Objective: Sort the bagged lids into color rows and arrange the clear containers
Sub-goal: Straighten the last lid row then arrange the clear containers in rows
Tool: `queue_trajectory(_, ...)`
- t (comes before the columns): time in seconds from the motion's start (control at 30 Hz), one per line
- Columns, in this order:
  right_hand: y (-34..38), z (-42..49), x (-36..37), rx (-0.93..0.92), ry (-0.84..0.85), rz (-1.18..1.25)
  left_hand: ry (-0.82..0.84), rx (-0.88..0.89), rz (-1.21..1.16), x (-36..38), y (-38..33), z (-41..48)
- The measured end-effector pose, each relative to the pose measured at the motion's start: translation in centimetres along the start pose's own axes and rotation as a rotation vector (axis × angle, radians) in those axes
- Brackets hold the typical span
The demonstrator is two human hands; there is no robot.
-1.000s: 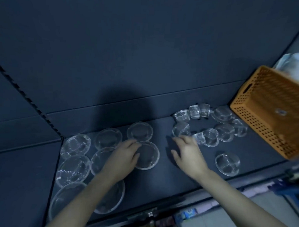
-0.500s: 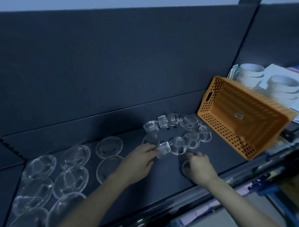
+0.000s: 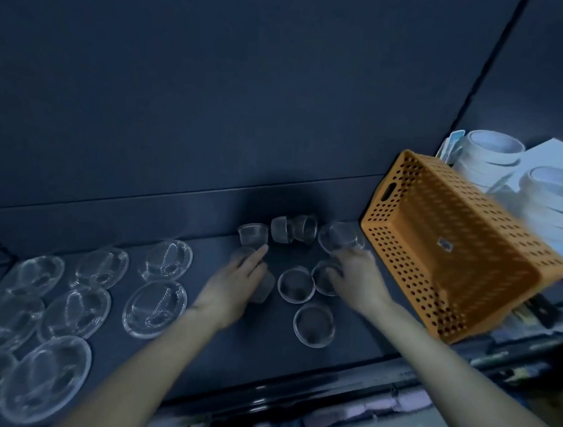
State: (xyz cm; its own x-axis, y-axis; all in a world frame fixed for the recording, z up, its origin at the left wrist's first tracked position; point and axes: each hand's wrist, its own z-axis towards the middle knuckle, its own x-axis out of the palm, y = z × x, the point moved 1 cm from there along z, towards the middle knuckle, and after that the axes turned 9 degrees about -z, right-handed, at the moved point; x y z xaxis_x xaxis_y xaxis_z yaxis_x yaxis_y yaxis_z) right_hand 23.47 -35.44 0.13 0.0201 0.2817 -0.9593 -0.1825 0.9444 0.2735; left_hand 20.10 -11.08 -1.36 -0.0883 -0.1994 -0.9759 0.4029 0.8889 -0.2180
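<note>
Blur hides whether left hand (image 3: 235, 285) and right hand (image 3: 358, 281) hold clear cups (image 3: 295, 285).

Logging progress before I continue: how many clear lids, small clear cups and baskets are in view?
Flat clear lids: at least 8, left edge blurred.
Small clear cups: at least 9, some may be hidden.
Orange basket: 1.
Total: at least 18.

Both bare forearms extend forward to the left of the orange basket (image 3: 458, 272), the left hand (image 3: 238, 284) farther from it, palm down with fingers straight, the right hand (image 3: 356, 281) nearer it, palm down, fingers bent, grip blurred.
</note>
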Motion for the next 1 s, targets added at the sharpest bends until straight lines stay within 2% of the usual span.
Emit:
queue_trajectory(0.13, -2.0, 4.7, 0.1, 0.021, -0.004, -0.088, -0.176, -0.177, -0.338, -0.1, -0.7, -1.0)
queue_trajectory(0.23, -2.8, 7.3, 0.7, 0.05, 0.053, -0.083, -0.267, -0.32, -0.45, -0.1, -1.4, -2.0)
queue_trajectory(0.4, -3.6, 9.9, 2.1, 0.108, 0.187, -0.112, -0.186, -0.421, -0.433, 0.6, -0.8, -3.7)
queue_trajectory(0.53, -3.9, 10.9, 2.9, 0.102, 0.21, -0.18, -0.118, -0.468, -0.391, 1.2, -0.3, -4.6)
queue_trajectory(0.7, -3.6, 11.1, 2.5, 0.129, 0.137, -0.166, -0.078, -0.501, -0.376, 1.7, 0.3, -4.6)
queue_trajectory(0.83, -3.5, 10.6, 1.8, 0.198, 0.013, -0.14, -0.077, -0.495, -0.378, 1.9, 0.6, -4.5)
queue_trajectory(1.0, -1.0, 8.0, -0.7, 0.147, -0.214, 0.093, -0.062, -0.466, -0.432, 1.5, 0.8, -4.6)
